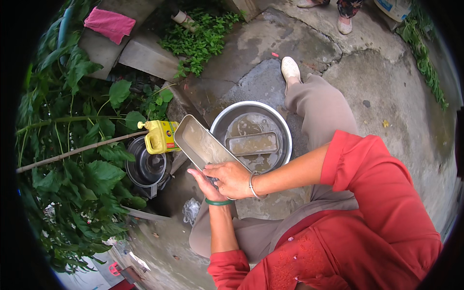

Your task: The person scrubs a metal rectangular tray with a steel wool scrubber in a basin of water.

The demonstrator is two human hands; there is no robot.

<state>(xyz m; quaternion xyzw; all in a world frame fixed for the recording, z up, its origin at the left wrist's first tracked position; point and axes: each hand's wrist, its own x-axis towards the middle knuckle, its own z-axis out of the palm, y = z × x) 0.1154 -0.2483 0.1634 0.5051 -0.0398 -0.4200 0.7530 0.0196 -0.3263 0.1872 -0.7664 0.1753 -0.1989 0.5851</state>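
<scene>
A long rectangular metal pan (pixel 203 142) is tilted over the near-left rim of a round metal basin (pixel 289 143). My left hand (pixel 209 187), with a green bangle at its wrist, supports the pan's near end from below, thumb side up. My right hand (pixel 232 179), wearing a silver bracelet, presses a dark grey scouring pad (pixel 214 180) at that same end; the hand partly covers the pad. Inside the basin, a second rectangular pan (pixel 252 144) lies in cloudy water with some suds.
A yellow detergent jug (pixel 161 137) with a pump top stands left, beside a metal pot (pixel 145 166). Crumpled clear plastic (pixel 191 211) lies on the concrete. Leafy plants (pixel 98 181) and a bamboo pole (pixel 81 150) border the left. Another person's shoe (pixel 344 26) shows at top right.
</scene>
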